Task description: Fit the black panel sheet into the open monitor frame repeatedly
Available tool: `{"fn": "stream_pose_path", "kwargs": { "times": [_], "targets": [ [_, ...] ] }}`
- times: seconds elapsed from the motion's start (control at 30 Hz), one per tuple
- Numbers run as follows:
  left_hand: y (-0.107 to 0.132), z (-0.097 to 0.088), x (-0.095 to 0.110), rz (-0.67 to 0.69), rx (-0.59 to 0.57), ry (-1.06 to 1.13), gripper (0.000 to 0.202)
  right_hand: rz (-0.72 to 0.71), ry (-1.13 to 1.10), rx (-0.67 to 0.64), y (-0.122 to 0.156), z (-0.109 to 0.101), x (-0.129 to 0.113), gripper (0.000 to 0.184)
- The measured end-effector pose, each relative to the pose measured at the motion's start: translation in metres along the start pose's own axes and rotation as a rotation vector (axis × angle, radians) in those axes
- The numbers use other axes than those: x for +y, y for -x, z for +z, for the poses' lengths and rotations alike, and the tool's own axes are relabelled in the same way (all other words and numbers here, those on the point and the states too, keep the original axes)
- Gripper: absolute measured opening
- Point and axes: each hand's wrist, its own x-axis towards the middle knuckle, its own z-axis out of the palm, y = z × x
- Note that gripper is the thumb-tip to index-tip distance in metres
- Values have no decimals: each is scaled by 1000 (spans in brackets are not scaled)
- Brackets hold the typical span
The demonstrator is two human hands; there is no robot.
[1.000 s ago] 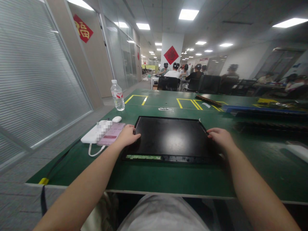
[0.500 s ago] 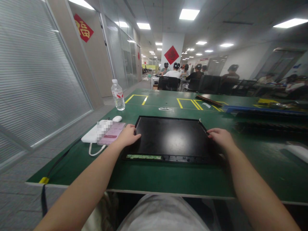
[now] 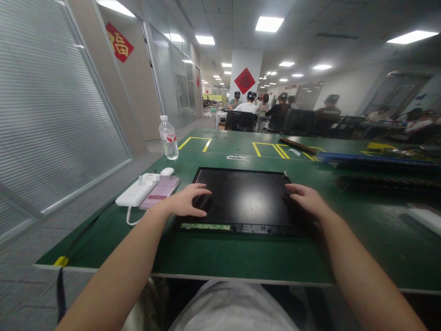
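Observation:
A black flat display panel (image 3: 243,197) lies face up on the green table, its glossy surface reflecting a ceiling light. Along its near edge runs a dark strip with a green circuit board (image 3: 206,226). My left hand (image 3: 188,200) is over the panel's left edge with fingers and thumb spread. Over the right edge is my right hand (image 3: 306,197), its fingers stretched inward and the thumb apart. Neither hand grips anything; whether the fingertips touch the panel I cannot tell.
Left of the panel lie a phone (image 3: 160,192), a white power bank (image 3: 136,191) with a cable and a white oval case (image 3: 167,172). Behind them stands a water bottle (image 3: 168,138). Blurred long dark and blue strips (image 3: 379,161) lie at the right. People sit farther back.
Both hands have moved inward over the panel from its side edges. The fingers of my left hand have spread apart. The panel lies in the same place.

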Motion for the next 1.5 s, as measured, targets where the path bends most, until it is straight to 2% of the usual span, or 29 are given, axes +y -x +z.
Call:
{"fn": "stream_pose_path", "kwargs": {
  "times": [0.1, 0.23, 0.67, 0.83, 1.33, 1.5],
  "targets": [
    [2, -4, 2, 26, -32, -5, 81, -27, 55, -103, 0, 3, 0, 54],
    [4, -7, 1, 14, -67, 0, 85, -22, 117, -148, 0, 3, -1, 51],
    [8, -12, -2, 50, -111, 1, 95, -39, 93, -142, 1, 4, -2, 43],
    [8, -13, 1, 112, -95, 29, 87, -30, 89, -148, 1, 4, -3, 42],
    [7, -13, 2, 164, -72, 36, 74, -46, 102, -158, 0, 4, 1, 43],
    [7, -12, 1, 110, -68, 37, 73, -57, 105, -139, 0, 4, -1, 41]
  ]
}}
